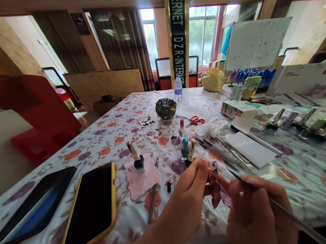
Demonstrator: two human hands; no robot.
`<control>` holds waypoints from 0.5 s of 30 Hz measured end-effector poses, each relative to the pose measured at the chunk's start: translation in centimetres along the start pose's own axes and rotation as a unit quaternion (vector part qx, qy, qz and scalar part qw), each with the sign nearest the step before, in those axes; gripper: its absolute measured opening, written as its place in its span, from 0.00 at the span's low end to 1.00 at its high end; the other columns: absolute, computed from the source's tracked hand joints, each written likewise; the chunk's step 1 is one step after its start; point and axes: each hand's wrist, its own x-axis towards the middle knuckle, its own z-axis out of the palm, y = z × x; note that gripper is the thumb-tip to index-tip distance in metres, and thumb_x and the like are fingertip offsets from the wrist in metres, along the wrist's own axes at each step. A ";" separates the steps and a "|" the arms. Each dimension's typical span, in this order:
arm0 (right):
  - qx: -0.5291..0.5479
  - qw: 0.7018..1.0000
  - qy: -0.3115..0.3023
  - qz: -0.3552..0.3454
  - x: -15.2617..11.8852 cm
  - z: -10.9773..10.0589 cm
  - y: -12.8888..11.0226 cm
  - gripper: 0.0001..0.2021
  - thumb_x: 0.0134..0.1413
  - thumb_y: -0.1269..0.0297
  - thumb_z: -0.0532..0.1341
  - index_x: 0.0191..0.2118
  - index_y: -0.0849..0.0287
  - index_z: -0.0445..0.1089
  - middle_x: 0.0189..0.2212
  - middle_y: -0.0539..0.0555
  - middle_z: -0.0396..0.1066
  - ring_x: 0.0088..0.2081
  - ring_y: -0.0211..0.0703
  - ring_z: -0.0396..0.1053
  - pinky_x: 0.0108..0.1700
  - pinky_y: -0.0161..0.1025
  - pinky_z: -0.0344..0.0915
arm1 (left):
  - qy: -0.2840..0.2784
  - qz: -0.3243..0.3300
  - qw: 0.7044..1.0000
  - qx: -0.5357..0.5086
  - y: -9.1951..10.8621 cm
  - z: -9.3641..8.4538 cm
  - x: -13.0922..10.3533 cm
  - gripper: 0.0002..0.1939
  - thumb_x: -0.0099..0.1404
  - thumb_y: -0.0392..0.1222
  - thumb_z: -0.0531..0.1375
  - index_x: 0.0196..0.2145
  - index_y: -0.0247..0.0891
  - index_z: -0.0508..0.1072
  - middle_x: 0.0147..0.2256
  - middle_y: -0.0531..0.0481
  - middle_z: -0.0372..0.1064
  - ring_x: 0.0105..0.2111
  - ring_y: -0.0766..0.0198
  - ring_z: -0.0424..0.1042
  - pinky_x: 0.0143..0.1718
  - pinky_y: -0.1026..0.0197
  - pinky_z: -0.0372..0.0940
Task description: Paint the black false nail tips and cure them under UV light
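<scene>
My left hand (187, 195) is closed, with thumb and fingers pinching a small white false nail (214, 166) with black marks on it; what it is mounted on is hard to make out. Held between the fingers of my right hand (259, 212) is a slim nail-art brush (289, 216), its dark pointed tip just right of the false nail, apparently apart from it. Behind my left hand stand a gold-capped polish bottle (191, 150) and a teal-capped one (185, 149). Another gold-capped bottle (136, 156) rests on a pink sheet (145, 181), beside a thin brush (152, 198) and a black cap (169, 187).
A yellow-cased phone (91, 206) and a dark tablet-like device (36, 206) lie at left. Farther back are a woven basket (165, 109), red scissors (196, 120) and a water bottle (178, 88). White paper (251, 147) and several polish bottles (304, 117) occupy the right.
</scene>
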 end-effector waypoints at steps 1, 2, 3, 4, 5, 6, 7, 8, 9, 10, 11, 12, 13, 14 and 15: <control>-0.001 1.000 -0.006 0.003 0.1 0.0 0.0 0.05 0.53 0.71 0.56 0.33 0.58 0.69 0.28 0.47 0.68 0.28 0.32 0.68 0.31 0.31 0.69 | 0.000 -0.003 1.000 -0.004 -0.1 0.0 0.0 0.14 0.67 0.46 0.45 0.27 0.36 0.57 0.25 0.53 0.59 0.22 0.72 0.57 0.24 0.65 0.53; -0.001 1.000 -0.016 0.008 0.2 -0.1 0.0 0.05 0.54 0.71 0.56 0.33 0.57 0.69 0.26 0.47 0.68 0.29 0.32 0.69 0.30 0.30 0.69 | -0.002 -0.006 1.000 -0.007 -0.2 -0.1 0.0 0.14 0.67 0.46 0.45 0.27 0.36 0.58 0.25 0.53 0.59 0.22 0.72 0.57 0.24 0.65 0.53; -0.002 1.000 -0.026 0.013 0.2 -0.1 0.0 0.05 0.54 0.71 0.56 0.33 0.57 0.69 0.25 0.47 0.68 0.29 0.32 0.69 0.30 0.30 0.69 | -0.005 -0.010 1.000 -0.009 -0.3 -0.2 0.0 0.14 0.67 0.47 0.45 0.28 0.36 0.59 0.24 0.53 0.60 0.22 0.72 0.58 0.23 0.65 0.52; -0.004 0.999 -0.036 0.020 0.3 -0.2 0.0 0.05 0.54 0.71 0.56 0.34 0.57 0.69 0.23 0.47 0.68 0.29 0.33 0.70 0.31 0.30 0.69 | -0.007 -0.015 1.000 -0.011 -0.3 -0.2 -0.1 0.14 0.67 0.47 0.46 0.28 0.36 0.59 0.24 0.54 0.60 0.22 0.72 0.58 0.23 0.65 0.52; -0.007 0.999 -0.044 0.027 0.3 -0.3 0.0 0.05 0.53 0.71 0.57 0.34 0.57 0.68 0.22 0.47 0.68 0.28 0.34 0.70 0.31 0.31 0.69 | -0.009 -0.018 1.000 -0.014 -0.4 -0.2 -0.1 0.14 0.66 0.48 0.46 0.28 0.36 0.60 0.23 0.54 0.59 0.22 0.72 0.57 0.23 0.65 0.52; -0.010 0.998 -0.048 0.033 0.4 -0.4 0.0 0.04 0.53 0.72 0.57 0.34 0.57 0.68 0.22 0.47 0.68 0.28 0.35 0.71 0.31 0.32 0.69 | -0.008 -0.020 1.000 -0.019 -0.4 -0.2 -0.1 0.14 0.66 0.48 0.46 0.28 0.36 0.60 0.23 0.55 0.58 0.22 0.72 0.57 0.24 0.65 0.53; -0.013 0.998 -0.048 0.038 0.4 -0.5 0.1 0.04 0.52 0.72 0.57 0.33 0.57 0.67 0.23 0.47 0.68 0.28 0.36 0.71 0.31 0.32 0.70 | -0.009 -0.019 1.000 -0.024 -0.3 -0.2 -0.1 0.14 0.66 0.47 0.46 0.28 0.36 0.59 0.23 0.55 0.57 0.22 0.72 0.57 0.25 0.65 0.53; -0.014 0.998 -0.047 0.044 0.4 -0.6 0.1 0.05 0.51 0.73 0.58 0.33 0.57 0.67 0.25 0.48 0.68 0.28 0.36 0.71 0.31 0.33 0.70 | -0.009 -0.018 0.999 -0.030 -0.3 -0.2 -0.1 0.14 0.66 0.47 0.46 0.27 0.37 0.58 0.23 0.55 0.56 0.22 0.72 0.57 0.25 0.65 0.54; -0.010 0.998 -0.046 0.045 0.4 -0.7 0.2 0.05 0.50 0.73 0.58 0.33 0.57 0.67 0.27 0.49 0.68 0.29 0.37 0.71 0.30 0.33 0.69 | -0.011 -0.017 0.999 -0.036 -0.2 -0.1 -0.1 0.15 0.66 0.47 0.46 0.26 0.37 0.57 0.23 0.55 0.55 0.22 0.72 0.56 0.26 0.64 0.54; -0.002 0.998 -0.047 0.042 0.4 -0.8 0.2 0.05 0.50 0.74 0.58 0.33 0.57 0.67 0.29 0.50 0.68 0.29 0.37 0.71 0.29 0.33 0.69 | -0.016 -0.018 0.999 -0.042 -0.1 -0.1 -0.1 0.15 0.66 0.47 0.46 0.25 0.37 0.56 0.24 0.55 0.54 0.23 0.72 0.56 0.26 0.64 0.54; 0.008 0.998 -0.052 0.037 0.3 -0.8 0.2 0.05 0.51 0.74 0.58 0.33 0.57 0.66 0.31 0.50 0.68 0.30 0.38 0.71 0.28 0.33 0.69 | -0.022 -0.021 0.998 -0.046 -0.1 0.0 -0.1 0.15 0.66 0.48 0.46 0.24 0.37 0.56 0.24 0.55 0.53 0.23 0.72 0.56 0.26 0.64 0.54; 0.018 0.998 -0.059 0.029 0.3 -0.8 0.2 0.05 0.51 0.74 0.57 0.33 0.57 0.66 0.31 0.51 0.67 0.30 0.37 0.70 0.27 0.33 0.68 | -0.026 -0.024 0.998 -0.047 -0.1 0.0 -0.1 0.16 0.66 0.48 0.47 0.24 0.37 0.56 0.24 0.55 0.52 0.23 0.72 0.55 0.26 0.64 0.54; 0.027 0.997 -0.067 0.021 0.3 -0.7 0.2 0.05 0.52 0.74 0.56 0.33 0.58 0.66 0.31 0.51 0.67 0.30 0.37 0.70 0.26 0.32 0.68 | -0.032 -0.028 0.998 -0.046 -0.2 0.0 -0.1 0.16 0.65 0.49 0.47 0.25 0.37 0.56 0.24 0.55 0.52 0.22 0.72 0.55 0.26 0.64 0.54; 0.034 0.997 -0.075 0.015 0.3 -0.7 0.2 0.05 0.53 0.74 0.55 0.33 0.57 0.65 0.30 0.51 0.68 0.30 0.37 0.69 0.26 0.32 0.67 | -0.035 -0.030 0.998 -0.044 -0.2 -0.1 -0.1 0.16 0.64 0.50 0.48 0.25 0.37 0.56 0.25 0.55 0.53 0.22 0.71 0.56 0.26 0.64 0.54; 0.039 0.996 -0.081 0.013 0.3 -0.6 0.1 0.06 0.54 0.74 0.54 0.34 0.57 0.65 0.29 0.50 0.68 0.29 0.37 0.69 0.25 0.32 0.67 | -0.039 -0.032 0.998 -0.042 -0.3 -0.1 -0.1 0.16 0.64 0.51 0.49 0.25 0.37 0.57 0.25 0.55 0.54 0.23 0.71 0.56 0.26 0.64 0.54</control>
